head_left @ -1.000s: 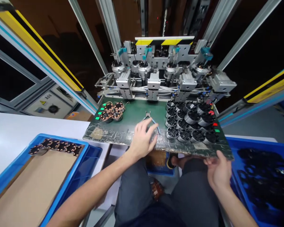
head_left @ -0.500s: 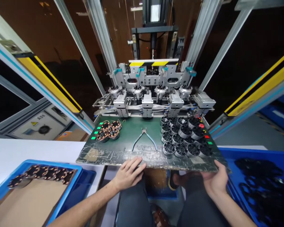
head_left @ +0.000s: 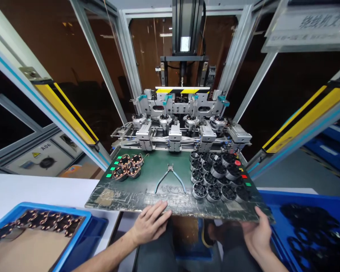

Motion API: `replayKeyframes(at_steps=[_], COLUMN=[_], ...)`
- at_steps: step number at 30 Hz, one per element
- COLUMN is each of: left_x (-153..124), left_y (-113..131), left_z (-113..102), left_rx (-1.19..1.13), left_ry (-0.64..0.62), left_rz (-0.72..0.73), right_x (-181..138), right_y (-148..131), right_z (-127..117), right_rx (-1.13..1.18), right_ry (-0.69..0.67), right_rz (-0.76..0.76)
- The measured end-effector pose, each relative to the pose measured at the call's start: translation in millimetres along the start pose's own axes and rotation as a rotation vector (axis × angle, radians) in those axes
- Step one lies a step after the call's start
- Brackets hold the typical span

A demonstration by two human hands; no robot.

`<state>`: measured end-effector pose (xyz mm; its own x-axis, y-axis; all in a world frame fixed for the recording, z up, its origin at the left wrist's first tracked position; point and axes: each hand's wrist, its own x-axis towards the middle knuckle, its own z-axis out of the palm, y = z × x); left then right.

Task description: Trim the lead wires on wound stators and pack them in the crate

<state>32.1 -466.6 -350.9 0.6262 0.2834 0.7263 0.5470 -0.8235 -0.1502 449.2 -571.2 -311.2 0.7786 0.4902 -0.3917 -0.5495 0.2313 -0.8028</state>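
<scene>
My left hand point(head_left: 151, 223) lies with outstretched fingers on the front edge of the worn green worktop point(head_left: 116, 196), holding nothing. At the right front corner, my right hand point(head_left: 257, 234) grips the worktop's edge, thumb on top and fingers underneath, partly hidden. Diagonal cutters point(head_left: 170, 170) with blue handles lie spread apart in the middle, beyond my left hand. Several copper-wound stators point(head_left: 133, 170) sit together at the left. Several unwound black-and-silver stator cores point(head_left: 214, 192) stand in rows at the right, some stacked on others.
A winding machine point(head_left: 175, 132) with several stator holders spans the back. Yellow-and-black posts point(head_left: 68, 113) flank it. Coloured buttons point(head_left: 237, 163) line the worktop's right side. A blue tray point(head_left: 86, 217) with wound stators stands at left; a blue bin point(head_left: 277, 198) of black parts at right.
The view has tilted up slightly, so the worktop and machine appear lower. Both hands keep their places at the worktop's edge, and the cutters and stators have not moved.
</scene>
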Motion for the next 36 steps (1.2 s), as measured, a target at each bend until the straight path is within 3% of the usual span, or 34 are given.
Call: replayKeyframes(at_steps=[17, 25, 31, 36], left_x=[-6.1, -8.0, -7.6, -4.3], left_y=[-3.1, -3.0, 2.8, 3.3], left_z=[4.5, 7.0, 9.4, 2.1], left_rx=[0.021, 0.001, 0.003, 0.018], left_ry=[0.025, 0.048, 0.040, -0.019], left_rz=[0.025, -0.005, -0.039, -0.036], right_x=[-2.0, 3.6, 0.5, -11.2], right_y=[-4.0, -32.7, -40.6, -31.6], right_z=[2.8, -5.7, -4.5, 2.9], right_rx=[-0.009, -0.135, -0.092, -0.044], right_ry=[-0.017, -0.036, -0.083, -0.118], right_rz=[0.015, 0.296, 0.330, 0.400])
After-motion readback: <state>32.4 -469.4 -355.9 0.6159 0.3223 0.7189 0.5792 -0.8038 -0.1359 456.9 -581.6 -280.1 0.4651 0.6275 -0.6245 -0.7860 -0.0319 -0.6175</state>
